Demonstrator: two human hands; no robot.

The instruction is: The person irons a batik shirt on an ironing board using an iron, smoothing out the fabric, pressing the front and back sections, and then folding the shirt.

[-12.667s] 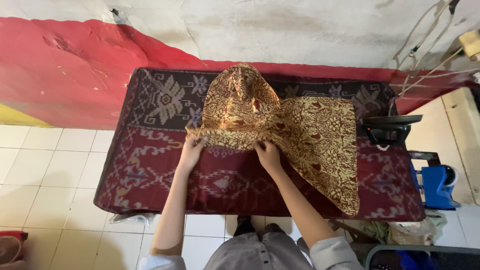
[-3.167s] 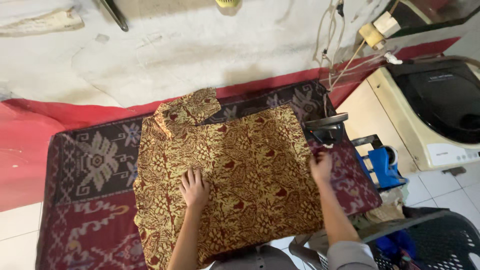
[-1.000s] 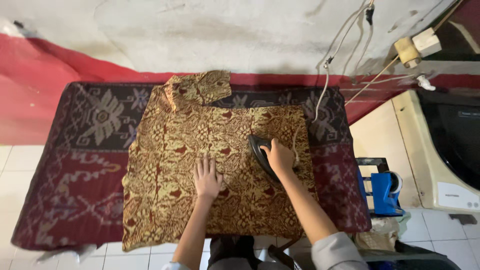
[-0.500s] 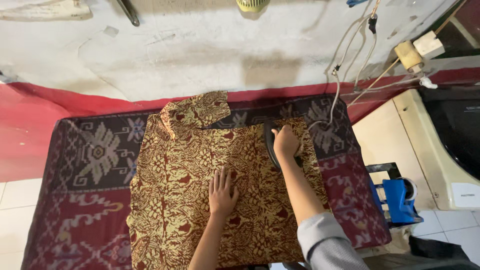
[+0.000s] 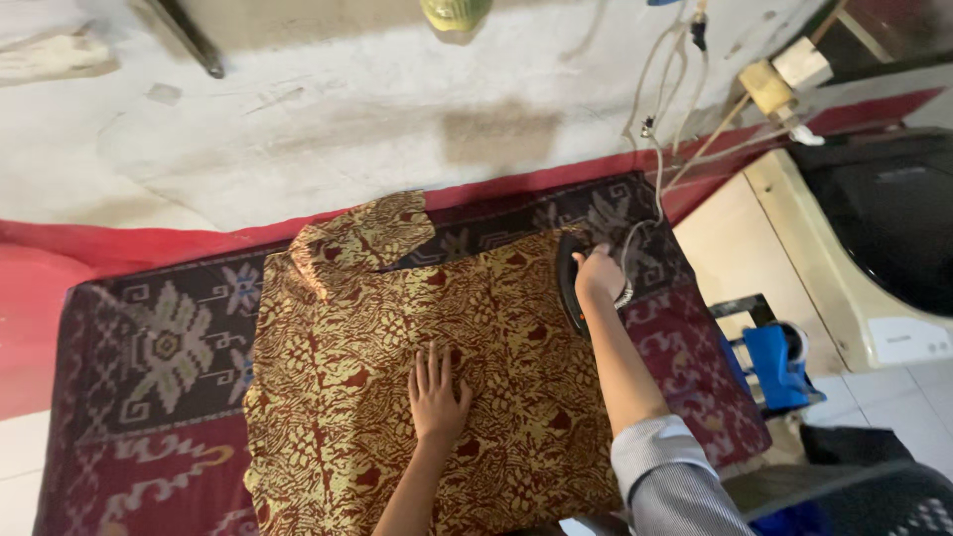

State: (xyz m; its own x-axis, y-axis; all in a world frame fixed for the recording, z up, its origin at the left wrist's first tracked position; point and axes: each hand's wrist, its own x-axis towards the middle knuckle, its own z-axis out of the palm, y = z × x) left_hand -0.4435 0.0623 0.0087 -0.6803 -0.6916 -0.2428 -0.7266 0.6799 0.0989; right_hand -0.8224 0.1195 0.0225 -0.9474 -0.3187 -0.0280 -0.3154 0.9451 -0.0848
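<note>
The batik shirt [image 5: 397,377] was brown-red with a yellow pattern. It lay spread flat on the board, and one short sleeve pointed toward the wall. The iron [image 5: 570,283] was dark and stood on the far right corner of the shirt, with its cord going up to the wall.

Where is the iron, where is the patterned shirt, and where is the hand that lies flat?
iron [image 5: 568,281]: head view, on its dark body beside the gripping hand.
patterned shirt [image 5: 338,367]: head view, on its spread front.
left hand [image 5: 437,392]: head view, on its back, flat on the shirt.
</note>
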